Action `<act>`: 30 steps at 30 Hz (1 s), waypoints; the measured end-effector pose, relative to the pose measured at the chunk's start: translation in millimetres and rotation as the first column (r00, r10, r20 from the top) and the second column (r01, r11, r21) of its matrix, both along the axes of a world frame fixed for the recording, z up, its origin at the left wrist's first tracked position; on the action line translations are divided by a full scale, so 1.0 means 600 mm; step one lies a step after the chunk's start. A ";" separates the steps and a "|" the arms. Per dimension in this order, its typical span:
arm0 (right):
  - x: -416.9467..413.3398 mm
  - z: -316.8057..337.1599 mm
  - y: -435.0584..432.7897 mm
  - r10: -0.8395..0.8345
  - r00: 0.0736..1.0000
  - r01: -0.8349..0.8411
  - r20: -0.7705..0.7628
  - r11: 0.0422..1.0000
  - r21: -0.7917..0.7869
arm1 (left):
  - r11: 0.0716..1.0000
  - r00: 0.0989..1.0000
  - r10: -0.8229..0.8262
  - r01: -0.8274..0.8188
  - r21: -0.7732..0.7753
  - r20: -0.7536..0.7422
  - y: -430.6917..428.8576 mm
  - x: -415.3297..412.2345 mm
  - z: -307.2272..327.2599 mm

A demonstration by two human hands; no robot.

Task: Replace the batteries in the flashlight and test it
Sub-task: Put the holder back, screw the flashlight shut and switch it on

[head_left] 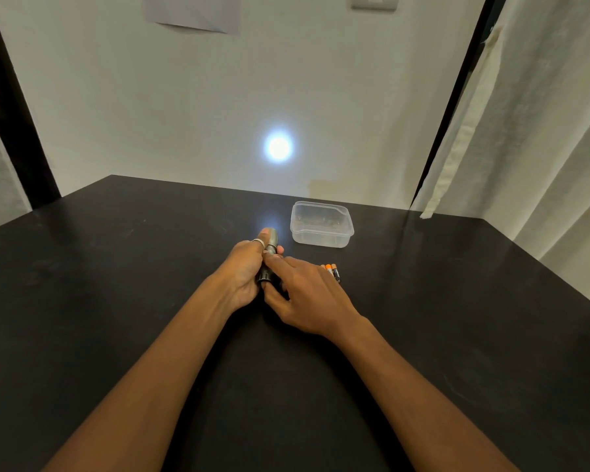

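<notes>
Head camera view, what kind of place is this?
Probably an indoor room corner set up as a plain work desk: a black table against a white wall, a curtain alongside, a light switch above.

The black table [116, 267] lies open left and near. A clear container [321, 224] and batteries [332, 271] crowd the right.

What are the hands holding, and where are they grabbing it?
The left hand wraps the flashlight around the middle of its body. The right hand touches its side with a fingertip and its back end with the thumb.
</notes>
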State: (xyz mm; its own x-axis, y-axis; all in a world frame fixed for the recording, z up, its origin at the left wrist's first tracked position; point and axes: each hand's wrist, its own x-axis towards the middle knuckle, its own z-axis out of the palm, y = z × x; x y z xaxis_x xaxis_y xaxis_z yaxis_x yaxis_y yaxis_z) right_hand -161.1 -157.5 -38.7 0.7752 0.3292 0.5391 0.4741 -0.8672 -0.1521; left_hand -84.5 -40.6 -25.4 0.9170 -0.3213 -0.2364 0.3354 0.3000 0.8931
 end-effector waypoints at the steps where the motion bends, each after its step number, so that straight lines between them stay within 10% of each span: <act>1: 0.000 0.000 0.000 0.002 1.000 -0.002 -0.002 1.000 -0.001 | 1.000 1.000 0.000 0.000 -0.006 -0.007 0.001 0.000 0.000; 30: -0.002 0.000 -0.003 -0.019 0.999 0.020 -0.045 1.000 0.022 | 0.999 0.998 -0.035 0.035 0.001 0.053 0.002 0.010 -0.007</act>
State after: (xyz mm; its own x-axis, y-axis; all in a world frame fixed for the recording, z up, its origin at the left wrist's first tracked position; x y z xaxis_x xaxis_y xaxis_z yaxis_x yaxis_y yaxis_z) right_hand -162.2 -159.6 -38.7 0.8050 0.3018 0.5107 0.4492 -0.8724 -0.1926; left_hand -78.8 -39.7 -29.7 0.9164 -0.3535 -0.1879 0.2979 0.2887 0.9099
